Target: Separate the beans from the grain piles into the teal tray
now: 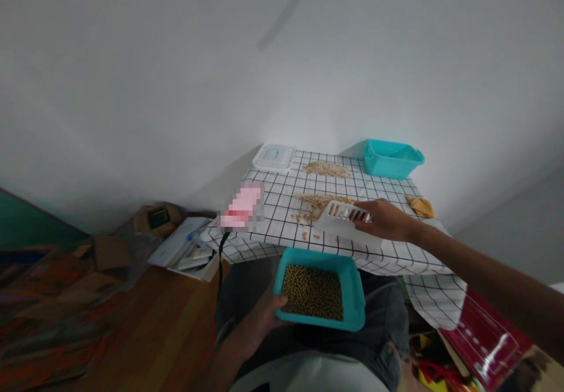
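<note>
Table: checked cloth is covering it.
Left grip: clasping the teal bin by its rim.
Teal bin: sitting over the lap, holding round olive-tan beans.
Right grip: holding a white slotted-handled board beside loose yellowish pieces.

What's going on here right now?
The left hand holds a teal bin of beans at the lap. The right hand grips a white scraper beside loose grains on the checked cloth. A paler heap lies farther back, and a second bin stands at the far right.
</note>
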`<state>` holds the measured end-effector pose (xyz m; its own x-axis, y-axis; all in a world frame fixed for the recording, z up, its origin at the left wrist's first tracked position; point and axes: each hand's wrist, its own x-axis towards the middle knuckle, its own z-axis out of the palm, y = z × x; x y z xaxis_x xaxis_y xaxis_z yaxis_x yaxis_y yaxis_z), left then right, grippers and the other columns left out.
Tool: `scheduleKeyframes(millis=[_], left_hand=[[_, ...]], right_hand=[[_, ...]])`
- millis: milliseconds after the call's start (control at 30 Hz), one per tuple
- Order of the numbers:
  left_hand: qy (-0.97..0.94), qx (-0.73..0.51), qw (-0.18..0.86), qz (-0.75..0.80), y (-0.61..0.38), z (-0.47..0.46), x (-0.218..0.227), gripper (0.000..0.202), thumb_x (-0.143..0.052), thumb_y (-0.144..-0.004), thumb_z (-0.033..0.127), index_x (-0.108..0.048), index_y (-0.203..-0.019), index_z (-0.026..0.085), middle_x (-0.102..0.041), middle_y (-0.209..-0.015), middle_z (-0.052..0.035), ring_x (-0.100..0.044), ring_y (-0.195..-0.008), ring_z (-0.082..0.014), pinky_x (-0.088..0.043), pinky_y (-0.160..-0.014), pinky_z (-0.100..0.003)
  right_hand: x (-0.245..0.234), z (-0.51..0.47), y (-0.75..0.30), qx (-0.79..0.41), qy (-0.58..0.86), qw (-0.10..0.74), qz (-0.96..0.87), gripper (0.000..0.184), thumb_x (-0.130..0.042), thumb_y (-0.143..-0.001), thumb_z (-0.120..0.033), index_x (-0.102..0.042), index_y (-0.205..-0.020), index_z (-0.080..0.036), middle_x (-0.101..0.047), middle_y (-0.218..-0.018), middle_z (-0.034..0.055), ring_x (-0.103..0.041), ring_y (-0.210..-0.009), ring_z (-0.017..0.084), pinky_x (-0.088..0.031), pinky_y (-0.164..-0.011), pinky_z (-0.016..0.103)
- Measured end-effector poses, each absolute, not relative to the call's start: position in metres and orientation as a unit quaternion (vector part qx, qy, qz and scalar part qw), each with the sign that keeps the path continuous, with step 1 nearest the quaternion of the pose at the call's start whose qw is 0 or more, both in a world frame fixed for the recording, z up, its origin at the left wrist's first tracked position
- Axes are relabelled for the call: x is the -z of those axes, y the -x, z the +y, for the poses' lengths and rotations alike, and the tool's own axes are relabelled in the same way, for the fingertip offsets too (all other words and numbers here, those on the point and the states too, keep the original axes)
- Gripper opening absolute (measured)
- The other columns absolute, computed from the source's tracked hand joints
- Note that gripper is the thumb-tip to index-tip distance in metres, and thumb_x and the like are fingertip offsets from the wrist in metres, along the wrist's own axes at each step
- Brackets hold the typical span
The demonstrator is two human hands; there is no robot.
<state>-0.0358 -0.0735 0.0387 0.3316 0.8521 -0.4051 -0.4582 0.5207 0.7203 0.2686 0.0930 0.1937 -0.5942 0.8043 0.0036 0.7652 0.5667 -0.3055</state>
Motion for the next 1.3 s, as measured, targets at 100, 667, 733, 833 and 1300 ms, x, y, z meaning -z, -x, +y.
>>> scheduleKeyframes(millis=[100,667,733,833,1300], left_hand=[[-0.254,-0.424,0.78,0.385,0.037,-0.075,-0.039,0.062,-0.051,-0.091,0.027,-0.032,-0.15,0.024,-0.059,-0.14,-0.01,-0.05,-0.132,-0.0311,-0.044,-0.104,-0.051],[-0.255,-0.419,0.774,0.401,0.035,-0.075,-0.047,0.062,-0.053,-0.09,0.025,-0.034,-0.149,0.026,-0.062,-0.137,-0.0092,-0.051,-0.13,-0.032,-0.043,-0.105,-0.049],[-0.255,-0.42,0.785,0.378,0.036,-0.074,-0.041,0.061,-0.053,-0.091,0.024,-0.034,-0.149,0.027,-0.06,-0.14,-0.0081,-0.051,-0.131,-0.0313,-0.044,-0.104,-0.048],[-0.257,-0.427,0.788,0.362,0.037,-0.072,-0.036,0.059,-0.052,-0.092,0.024,-0.036,-0.148,0.027,-0.059,-0.142,-0.0082,-0.05,-0.132,-0.0307,-0.044,-0.104,-0.048],[-0.243,-0.416,0.792,0.374,0.035,-0.065,-0.029,0.056,-0.052,-0.091,0.03,-0.039,-0.145,0.023,-0.05,-0.148,-0.0119,-0.05,-0.131,-0.0309,-0.047,-0.101,-0.05]], right_hand=[[-0.192,0.1,-0.255,-0.141,0.422,0.078,-0.892,0.022,-0.056,-0.083,-0.027,-0.066,-0.099,-0.017,-0.07,-0.08,0.005,-0.06,-0.064,0.015,-0.041,-0.06,0.027],[-0.196,0.098,-0.207,-0.144,0.339,0.082,-0.926,0.011,-0.056,-0.082,-0.027,-0.061,-0.085,-0.018,-0.065,-0.074,0.0024,-0.055,-0.065,0.013,-0.036,-0.061,0.026],[-0.198,0.091,-0.205,-0.153,0.319,0.079,-0.932,0.008,-0.055,-0.082,-0.024,-0.061,-0.084,-0.019,-0.066,-0.076,0.002,-0.057,-0.068,0.013,-0.037,-0.064,0.026],[-0.203,0.086,-0.206,-0.173,0.316,0.081,-0.929,0.007,-0.055,-0.082,-0.023,-0.061,-0.085,-0.019,-0.067,-0.077,0.0012,-0.058,-0.068,0.013,-0.038,-0.063,0.025],[-0.208,0.128,-0.223,-0.087,0.447,0.103,-0.884,0.019,-0.055,-0.081,-0.029,-0.067,-0.089,-0.017,-0.067,-0.074,0.0045,-0.058,-0.062,0.015,-0.038,-0.058,0.027]])
